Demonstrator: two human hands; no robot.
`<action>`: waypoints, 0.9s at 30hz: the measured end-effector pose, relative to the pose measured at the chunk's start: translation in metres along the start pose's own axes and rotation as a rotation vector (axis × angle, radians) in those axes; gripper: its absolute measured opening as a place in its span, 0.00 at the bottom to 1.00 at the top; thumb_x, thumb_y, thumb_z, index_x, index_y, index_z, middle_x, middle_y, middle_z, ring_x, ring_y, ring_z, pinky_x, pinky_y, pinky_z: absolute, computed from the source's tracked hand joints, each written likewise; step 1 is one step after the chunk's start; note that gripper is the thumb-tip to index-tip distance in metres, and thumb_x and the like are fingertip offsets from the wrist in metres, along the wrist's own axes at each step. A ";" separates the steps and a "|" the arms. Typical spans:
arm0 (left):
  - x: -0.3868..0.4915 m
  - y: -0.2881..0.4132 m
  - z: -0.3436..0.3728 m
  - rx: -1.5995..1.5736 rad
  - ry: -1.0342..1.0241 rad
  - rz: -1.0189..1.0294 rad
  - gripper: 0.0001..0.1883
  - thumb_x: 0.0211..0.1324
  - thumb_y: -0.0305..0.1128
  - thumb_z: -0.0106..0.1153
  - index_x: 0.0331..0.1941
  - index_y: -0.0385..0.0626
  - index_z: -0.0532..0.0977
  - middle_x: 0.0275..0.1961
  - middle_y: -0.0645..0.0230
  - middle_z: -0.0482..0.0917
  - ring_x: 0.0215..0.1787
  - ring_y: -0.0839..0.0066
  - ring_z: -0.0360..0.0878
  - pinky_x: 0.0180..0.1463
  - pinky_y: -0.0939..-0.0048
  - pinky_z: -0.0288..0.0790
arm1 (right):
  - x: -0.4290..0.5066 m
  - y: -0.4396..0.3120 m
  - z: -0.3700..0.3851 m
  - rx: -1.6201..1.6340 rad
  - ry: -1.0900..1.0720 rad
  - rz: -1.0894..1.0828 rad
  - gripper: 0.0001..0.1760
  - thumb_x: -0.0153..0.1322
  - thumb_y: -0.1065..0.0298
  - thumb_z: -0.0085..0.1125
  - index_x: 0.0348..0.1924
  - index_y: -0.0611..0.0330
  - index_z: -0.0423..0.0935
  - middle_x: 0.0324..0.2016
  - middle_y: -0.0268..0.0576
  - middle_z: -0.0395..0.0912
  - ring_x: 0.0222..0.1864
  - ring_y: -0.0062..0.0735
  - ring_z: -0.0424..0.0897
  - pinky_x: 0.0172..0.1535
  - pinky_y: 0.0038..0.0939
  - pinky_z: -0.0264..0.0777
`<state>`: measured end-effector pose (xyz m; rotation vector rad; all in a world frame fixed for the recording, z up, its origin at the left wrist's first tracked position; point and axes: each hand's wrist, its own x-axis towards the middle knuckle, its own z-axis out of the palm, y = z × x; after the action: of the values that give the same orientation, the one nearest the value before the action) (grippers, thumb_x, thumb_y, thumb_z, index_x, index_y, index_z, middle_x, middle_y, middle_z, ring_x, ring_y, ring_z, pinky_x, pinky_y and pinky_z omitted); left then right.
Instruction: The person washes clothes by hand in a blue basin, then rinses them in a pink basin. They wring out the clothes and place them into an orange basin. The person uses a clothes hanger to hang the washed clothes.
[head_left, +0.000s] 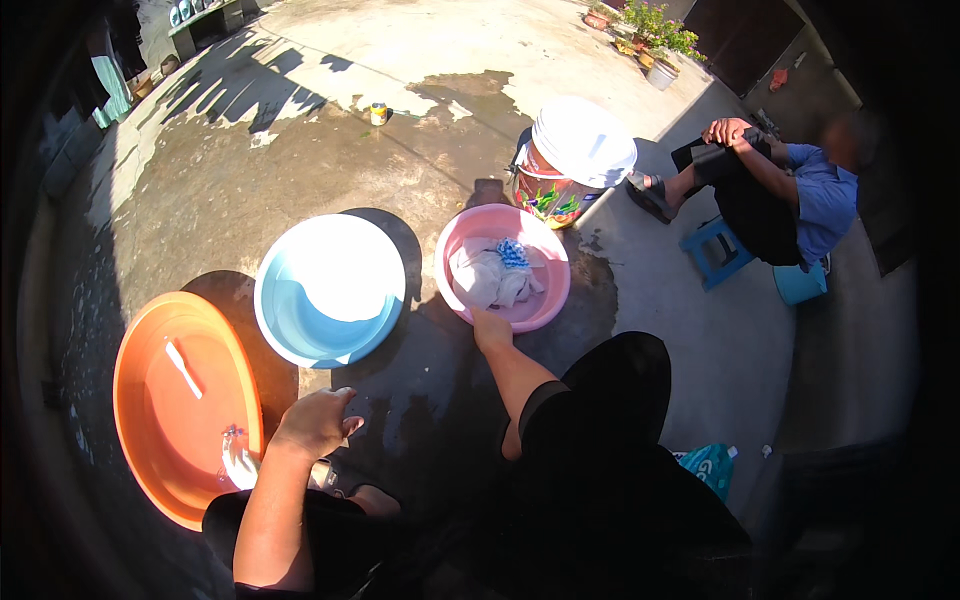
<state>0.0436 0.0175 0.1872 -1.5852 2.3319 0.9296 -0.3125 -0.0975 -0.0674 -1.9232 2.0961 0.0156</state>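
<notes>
My right hand (492, 331) grips the near rim of a pink plastic basin (556, 296), its fingertips mostly hidden. Inside that basin lie wet-looking white cloth (484, 274) and a blue-and-white patterned piece of fabric (512, 253). Held above the ground, my left hand (316, 421) has nothing in it, with thumb and fingers apart. It is close to the right side of a large orange basin (161, 375), which contains a white-handled brush (184, 367) and a clear and white plastic item (238, 461). Beyond my left hand stands a light-blue basin (330, 341), brightly sunlit inside.
Behind the pink basin, a white bucket (581, 139) rests in a brown patterned bucket (551, 199). At right a person (817, 195) sits near a blue plastic stool (716, 255). A yellow-labelled can (378, 114) stands on the wet concrete. A teal pouch (709, 466) lies beside my leg.
</notes>
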 end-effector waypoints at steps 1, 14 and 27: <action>-0.002 0.007 -0.004 0.000 -0.024 -0.016 0.25 0.64 0.43 0.60 0.61 0.44 0.73 0.53 0.53 0.82 0.57 0.53 0.79 0.59 0.55 0.73 | 0.003 -0.002 0.002 -0.014 0.016 0.005 0.11 0.74 0.70 0.47 0.45 0.53 0.78 0.40 0.52 0.85 0.45 0.55 0.84 0.46 0.50 0.77; 0.007 0.044 -0.008 0.014 -0.095 0.008 0.25 0.65 0.47 0.59 0.61 0.45 0.74 0.54 0.52 0.82 0.59 0.52 0.78 0.60 0.54 0.72 | -0.040 -0.033 0.034 -0.078 0.126 -0.046 0.10 0.72 0.70 0.51 0.39 0.51 0.83 0.32 0.44 0.87 0.34 0.45 0.88 0.34 0.42 0.81; 0.035 0.097 -0.002 0.068 -0.028 0.205 0.25 0.65 0.43 0.61 0.61 0.45 0.75 0.57 0.52 0.81 0.61 0.53 0.77 0.62 0.57 0.72 | -0.144 -0.067 0.054 -0.059 0.008 -0.178 0.10 0.71 0.71 0.51 0.39 0.54 0.83 0.34 0.47 0.87 0.37 0.46 0.88 0.35 0.43 0.82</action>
<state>-0.0568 0.0125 0.2109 -1.3185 2.5132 0.8951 -0.2270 0.0461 -0.0741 -2.1410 1.9421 0.0324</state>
